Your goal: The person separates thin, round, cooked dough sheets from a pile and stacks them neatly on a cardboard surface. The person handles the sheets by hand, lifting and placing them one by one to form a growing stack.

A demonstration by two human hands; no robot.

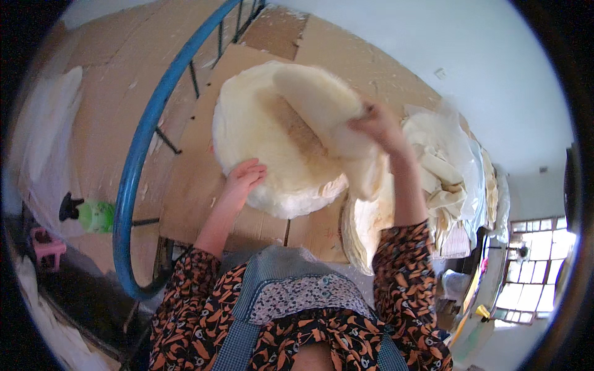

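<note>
A thick round stack of thin cream-coloured sheets [260, 125] lies before me on cardboard. My left hand [247, 177] rests on its near left edge, palm down, with the fingers extended. At the right side, my right hand [376, 121] grips the edge of a raised sheet [320, 95]. This sheet is lifted and folded over, and a shadowed hollow shows beneath it. Motion blurs both the right hand and the sheet. Another stack of pale sheets [366, 227], its layered edge showing, sits beside my right forearm. The sheets' material cannot be told.
A curved blue metal tube [139, 153] arches along the left, with thin dark bars. Crumpled pale sheets [441, 171] and clear plastic [473, 181] lie at the right against a white wall. A pink plastic stool [48, 246] and a green object [96, 216] are at the left.
</note>
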